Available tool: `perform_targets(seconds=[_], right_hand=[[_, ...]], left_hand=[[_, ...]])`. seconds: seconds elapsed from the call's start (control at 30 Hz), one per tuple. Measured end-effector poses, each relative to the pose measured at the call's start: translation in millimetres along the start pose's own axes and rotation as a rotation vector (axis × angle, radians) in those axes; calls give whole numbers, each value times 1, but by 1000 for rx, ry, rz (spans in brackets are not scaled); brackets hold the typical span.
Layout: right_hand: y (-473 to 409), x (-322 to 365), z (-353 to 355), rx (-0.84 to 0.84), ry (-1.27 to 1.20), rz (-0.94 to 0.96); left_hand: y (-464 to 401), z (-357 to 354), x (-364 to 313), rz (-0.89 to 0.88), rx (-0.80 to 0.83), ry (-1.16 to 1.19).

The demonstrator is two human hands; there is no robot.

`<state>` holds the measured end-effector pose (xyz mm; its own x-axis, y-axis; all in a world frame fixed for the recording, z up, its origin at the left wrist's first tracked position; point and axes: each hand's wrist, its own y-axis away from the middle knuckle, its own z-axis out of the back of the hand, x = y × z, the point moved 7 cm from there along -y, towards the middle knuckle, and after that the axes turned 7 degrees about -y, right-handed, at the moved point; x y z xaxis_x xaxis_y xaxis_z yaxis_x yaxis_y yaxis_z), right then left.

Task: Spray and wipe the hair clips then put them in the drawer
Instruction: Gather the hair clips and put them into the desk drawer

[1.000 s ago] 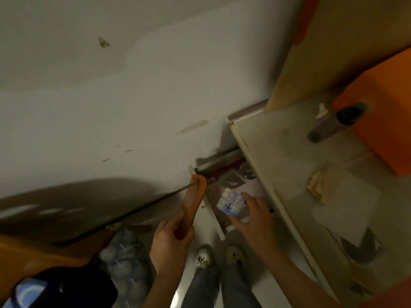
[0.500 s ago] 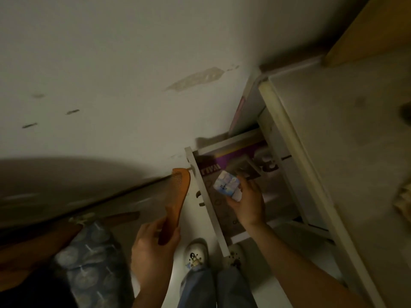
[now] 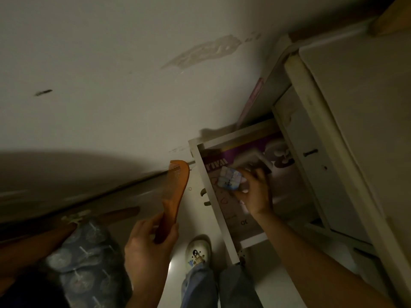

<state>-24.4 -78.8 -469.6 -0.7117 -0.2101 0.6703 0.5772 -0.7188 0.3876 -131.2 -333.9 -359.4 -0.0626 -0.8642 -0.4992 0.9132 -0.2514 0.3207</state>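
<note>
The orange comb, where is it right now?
In the head view the orange comb is left of centre, held upright by its handle in the left hand, just left of the open drawer and outside it.

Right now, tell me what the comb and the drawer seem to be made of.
Comb: looks like wood or wood-toned plastic, orange-brown with a matte, even surface; the dim light leaves it open. The left hand grips its handle.
Drawer: seemingly white painted or laminated board, with flat, smooth panels and square edges.
</note>
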Motion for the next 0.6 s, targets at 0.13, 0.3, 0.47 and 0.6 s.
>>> perform_targets(seconds=[0.13,0.3,0.47,0.6], right_hand=[[-3,-7,-3,-20,20,-17],[-2,-5,-1,20,386,-61],[11,14,19,62,144,-102],[45,44,48,23,-471,-162]], left_hand=[[1,-1,2,-45,-5,0],[3,0,0,-67,-3,9],[10,7,-13,-102,0,14],[21,16,-31,-126,5,26]])
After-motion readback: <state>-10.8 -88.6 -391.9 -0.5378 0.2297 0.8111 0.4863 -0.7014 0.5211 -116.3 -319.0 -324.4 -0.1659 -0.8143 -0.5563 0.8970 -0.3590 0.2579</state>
